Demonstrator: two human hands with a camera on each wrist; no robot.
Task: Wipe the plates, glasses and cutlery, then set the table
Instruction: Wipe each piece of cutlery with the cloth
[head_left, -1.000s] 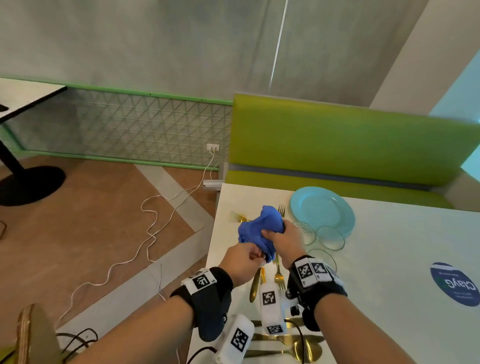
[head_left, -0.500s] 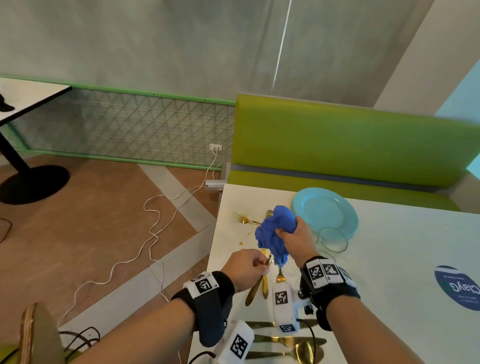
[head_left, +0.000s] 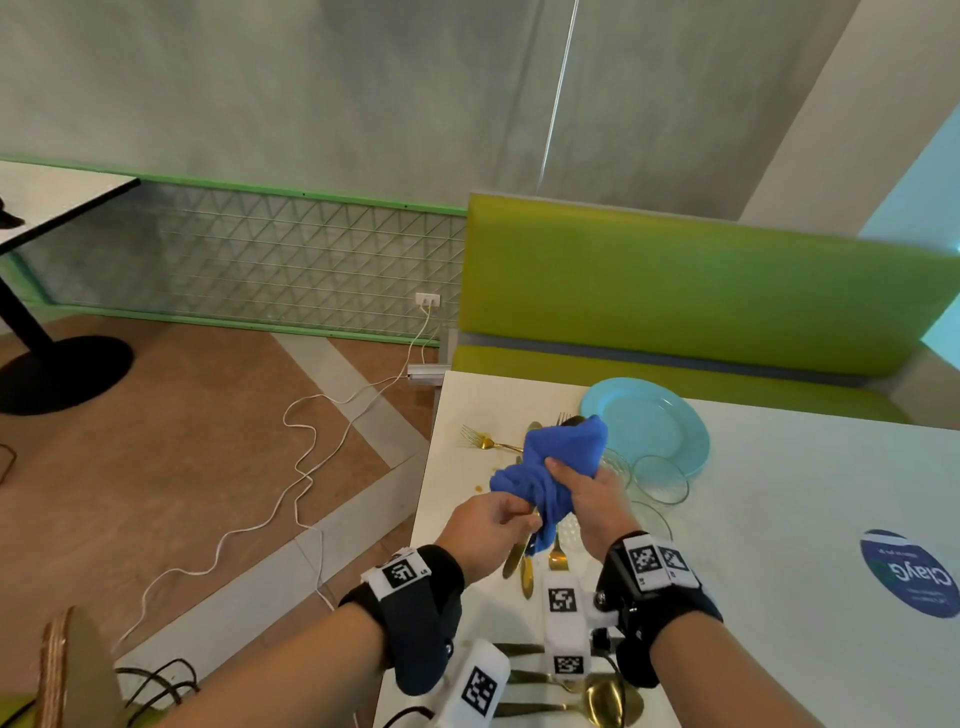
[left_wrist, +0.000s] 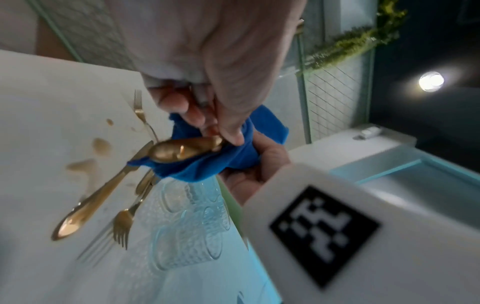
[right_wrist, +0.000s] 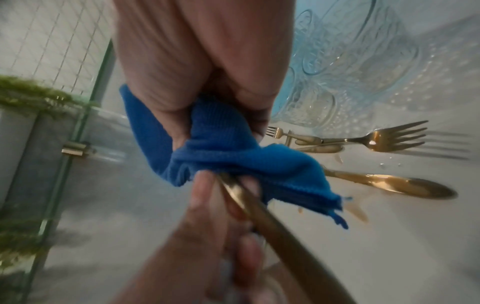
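My left hand (head_left: 517, 517) pinches the handle of a gold piece of cutlery (left_wrist: 187, 149) above the white table (head_left: 779, 493). My right hand (head_left: 566, 475) grips a bunched blue cloth (head_left: 563, 457) wrapped round the piece's other end, which is hidden. In the right wrist view the gold handle (right_wrist: 259, 216) runs from the cloth (right_wrist: 228, 152) down through the left fingers (right_wrist: 205, 197). A light blue plate (head_left: 654, 421) lies beyond the hands, with clear patterned glasses (head_left: 662, 478) beside it. Loose gold forks (head_left: 485, 441) and a spoon (left_wrist: 85, 207) lie on the table under the hands.
More gold cutlery (head_left: 582, 696) lies near the table's front edge under my wrists. Brown stains (left_wrist: 101, 146) mark the tabletop. A green bench (head_left: 675, 291) stands behind the table. A white cable (head_left: 301, 467) trails over the floor on the left, where another table (head_left: 57, 192) stands.
The right hand slid the cloth away from the left hand along the cutlery piece, then back close to it. Both hands drifted slightly right.
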